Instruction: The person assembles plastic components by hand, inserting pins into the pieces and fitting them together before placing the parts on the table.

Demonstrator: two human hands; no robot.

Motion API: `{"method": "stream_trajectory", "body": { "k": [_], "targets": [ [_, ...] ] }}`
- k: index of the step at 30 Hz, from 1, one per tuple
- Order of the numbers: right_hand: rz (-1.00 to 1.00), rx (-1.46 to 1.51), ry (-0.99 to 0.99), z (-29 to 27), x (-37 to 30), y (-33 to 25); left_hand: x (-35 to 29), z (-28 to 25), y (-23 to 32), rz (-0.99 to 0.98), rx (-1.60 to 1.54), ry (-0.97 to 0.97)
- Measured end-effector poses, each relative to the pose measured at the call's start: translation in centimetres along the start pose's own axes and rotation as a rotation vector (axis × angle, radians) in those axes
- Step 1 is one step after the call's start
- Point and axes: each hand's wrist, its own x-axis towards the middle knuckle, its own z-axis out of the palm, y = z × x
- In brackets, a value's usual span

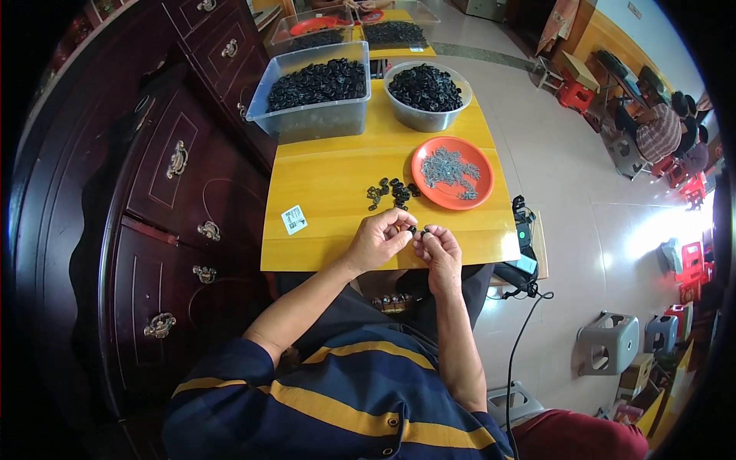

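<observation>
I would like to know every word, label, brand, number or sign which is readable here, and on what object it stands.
No text is readable.
White label on the near yellow table: dark print, too small to read.
Small pale tag by the far table's front edge: too small to tell if it bears print.

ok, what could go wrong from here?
1. The small black piece at the left hand's fingertips could slip from its grip and maybe drop into the lap; the table's near edge is close.
2. The red plate sits by the table's right edge; a bump might spill its metal bits onto the floor.
3. Loose black pieces lie just beyond the left hand; a knuckle could scatter them.
</observation>
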Motion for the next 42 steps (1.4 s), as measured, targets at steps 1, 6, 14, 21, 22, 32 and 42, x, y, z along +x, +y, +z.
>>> {"method": "stream_trajectory", "body": {
  "k": [1,6,14,21,22,32,42],
  "targets": [
    [0.008,-0.017,-0.016,0.2,-0.1,0.0,0.1,-0.1,0.1,0.001,0.0,0.004],
    [0.025,-0.118,-0.039,0.8,-0.3,0.0,0.2,-0.5,0.0,0.099,0.129,0.049],
    [0.038,-0.151,-0.042,1.3,-0.4,0.2,0.0,-0.5,-0.6,0.092,0.103,0.052],
    [-0.001,-0.186,-0.047,1.3,-0.5,0.2,0.1,-0.7,-0.2,0.092,0.155,0.018],
    [-0.007,-0.2,-0.05,1.3,-0.6,0.2,0.1,-0.8,-0.1,0.093,0.155,0.019],
    [0.033,-0.197,-0.059,1.8,-0.7,-0.2,0.6,-1.5,0.4,0.151,0.258,-0.078],
    [0.1,-0.012,-0.05,1.8,-0.2,-0.4,0.6,-0.2,2.1,0.314,0.639,0.004]
  ]
}}
